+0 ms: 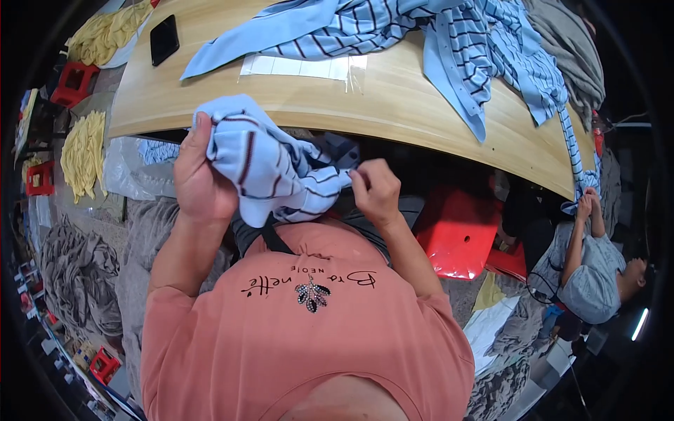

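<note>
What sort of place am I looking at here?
Probably a garment workshop: light-blue striped garments lie across a pale wooden table, crumpled grey fabric is heaped nearby, and the left hand and right hand hold another light-blue striped cloth piece.

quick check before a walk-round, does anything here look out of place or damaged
I see no spill or damage. The black phone near the tabletop's left edge looks slightly out of place beside all the fabric. The held striped cloth is bunched, with no tear showing.
</note>
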Demonstrator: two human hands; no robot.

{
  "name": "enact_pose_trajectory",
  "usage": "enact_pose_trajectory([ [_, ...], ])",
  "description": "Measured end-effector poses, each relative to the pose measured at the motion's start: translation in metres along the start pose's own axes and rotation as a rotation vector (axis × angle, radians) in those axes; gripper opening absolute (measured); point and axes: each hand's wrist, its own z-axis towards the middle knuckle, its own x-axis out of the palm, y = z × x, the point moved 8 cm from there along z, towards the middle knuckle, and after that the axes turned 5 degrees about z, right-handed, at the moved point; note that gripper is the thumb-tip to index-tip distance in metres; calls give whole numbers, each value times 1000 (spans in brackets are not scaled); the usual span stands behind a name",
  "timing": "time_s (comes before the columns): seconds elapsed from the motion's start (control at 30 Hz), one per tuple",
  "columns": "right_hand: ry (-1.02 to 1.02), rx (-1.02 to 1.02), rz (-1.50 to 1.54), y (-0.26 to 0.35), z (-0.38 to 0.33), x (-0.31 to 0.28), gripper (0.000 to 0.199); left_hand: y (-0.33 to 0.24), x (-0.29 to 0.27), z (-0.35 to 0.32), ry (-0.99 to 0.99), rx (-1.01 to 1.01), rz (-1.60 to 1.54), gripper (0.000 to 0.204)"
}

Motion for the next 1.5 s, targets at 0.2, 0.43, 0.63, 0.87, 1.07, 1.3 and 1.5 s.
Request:
enact_pose_trajectory([
  [0.2,867,720,535,-42,-72,82,56,-2,65,-2,209,55,-44,32],
  [0.43,380,447,387,-47,-34,35,15,-43,54,-20,184,302,386,44],
  [0.63,140,86,345,29,55,-42,12,-36,60,-24,439,163,815,45],
  [0.87,713,544,243,-70,-61,84,76,-44,62,-41,185,134,447,76],
  [1.07,816,882,876,-95,-126,138,30,-20,25,-60,-163,-304,-410,61],
  [1.3,48,270,-5,-61,-35,22,24,-47,55,-40,192,-117,-274,91],
  [1.5,244,-305,853,108,45,-27,15,-24,59,-49,47,90,566,83],
])
